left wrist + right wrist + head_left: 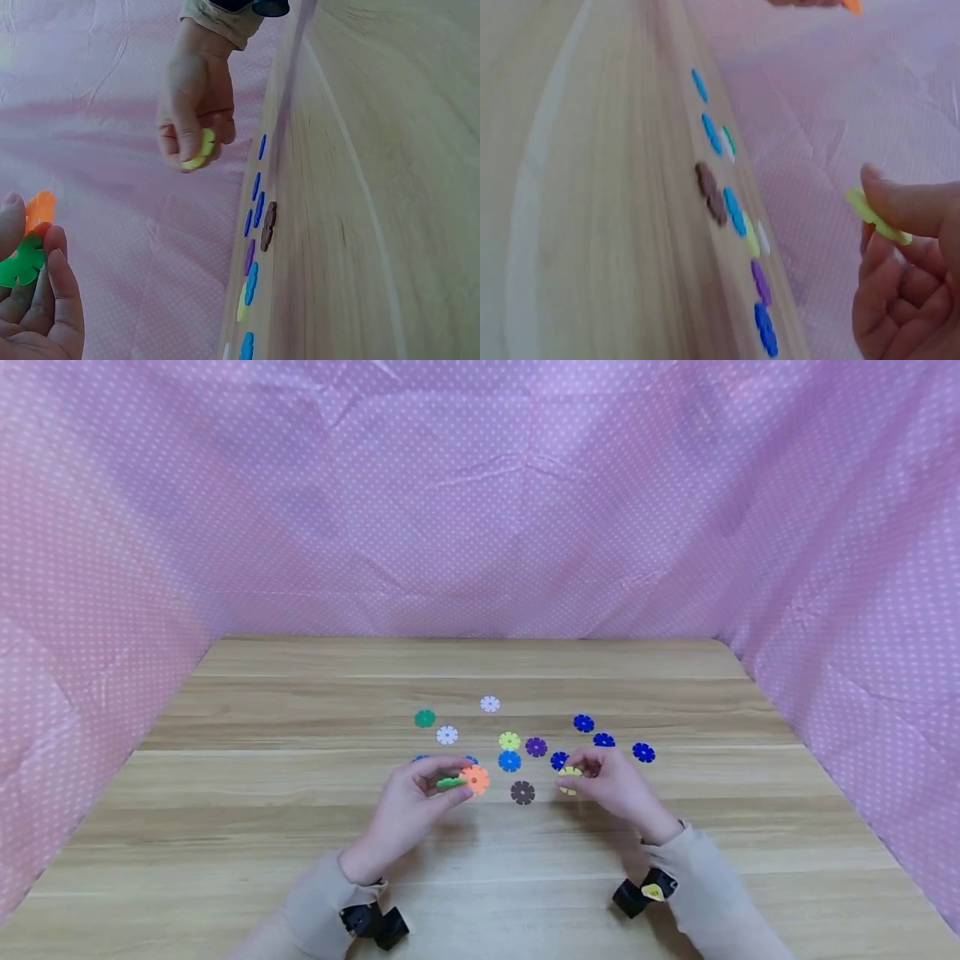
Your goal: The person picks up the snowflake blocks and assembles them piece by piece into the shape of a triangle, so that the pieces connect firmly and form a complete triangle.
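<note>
Left hand pinches one orange disc and one green disc; right hand, one yellow disc. Four dark-blue discs span the right hand's ten to two o'clock.

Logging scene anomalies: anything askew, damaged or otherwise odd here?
Nothing stands out. The discs in plain view on the table lie flat, with no visible damage. The left hand holds a green disc and an orange disc at an angle to each other; the right hand pinches a yellow disc.
</note>
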Motion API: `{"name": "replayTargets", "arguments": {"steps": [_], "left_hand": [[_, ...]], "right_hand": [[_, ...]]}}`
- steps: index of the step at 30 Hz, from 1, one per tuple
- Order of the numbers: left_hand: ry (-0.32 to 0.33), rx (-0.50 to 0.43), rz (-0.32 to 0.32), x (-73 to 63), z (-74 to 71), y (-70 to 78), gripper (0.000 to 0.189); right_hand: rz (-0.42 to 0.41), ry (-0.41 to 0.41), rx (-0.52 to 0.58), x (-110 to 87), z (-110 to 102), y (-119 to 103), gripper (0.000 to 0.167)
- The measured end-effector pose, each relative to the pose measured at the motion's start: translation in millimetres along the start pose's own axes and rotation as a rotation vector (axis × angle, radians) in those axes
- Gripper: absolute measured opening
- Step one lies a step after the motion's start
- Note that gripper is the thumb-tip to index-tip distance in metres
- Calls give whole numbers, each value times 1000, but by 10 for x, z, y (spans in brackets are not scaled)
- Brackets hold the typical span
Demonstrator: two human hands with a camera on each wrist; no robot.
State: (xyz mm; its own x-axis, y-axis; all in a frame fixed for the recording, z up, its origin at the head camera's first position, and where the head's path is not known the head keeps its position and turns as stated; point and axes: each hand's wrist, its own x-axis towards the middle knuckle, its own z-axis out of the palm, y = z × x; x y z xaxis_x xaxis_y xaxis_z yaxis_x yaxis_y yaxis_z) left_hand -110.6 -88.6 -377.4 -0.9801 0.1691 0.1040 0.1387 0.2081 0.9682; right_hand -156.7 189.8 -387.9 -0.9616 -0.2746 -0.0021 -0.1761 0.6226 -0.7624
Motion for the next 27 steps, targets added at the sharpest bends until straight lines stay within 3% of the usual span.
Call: {"name": "replayTargets", "arguments": {"steps": [6, 13, 18, 24, 27], "left_hand": [[-21, -7, 40, 11, 41, 29, 33], [1, 0, 44, 16, 69, 59, 31], [-16, -9, 66, 12, 71, 71, 26], [-29, -16, 62, 15, 71, 77, 27], [-37, -18, 45, 18, 71, 79, 31]], "right_hand": [[-42, 63, 133, -81, 97, -240, 15], [-136, 13, 231, -121, 206, -416, 13], [-218, -1, 261, -157, 264, -479, 11], [-361, 94, 218, -183, 301, -512, 8], [-392, 126, 208, -189, 312, -526, 9]]}}
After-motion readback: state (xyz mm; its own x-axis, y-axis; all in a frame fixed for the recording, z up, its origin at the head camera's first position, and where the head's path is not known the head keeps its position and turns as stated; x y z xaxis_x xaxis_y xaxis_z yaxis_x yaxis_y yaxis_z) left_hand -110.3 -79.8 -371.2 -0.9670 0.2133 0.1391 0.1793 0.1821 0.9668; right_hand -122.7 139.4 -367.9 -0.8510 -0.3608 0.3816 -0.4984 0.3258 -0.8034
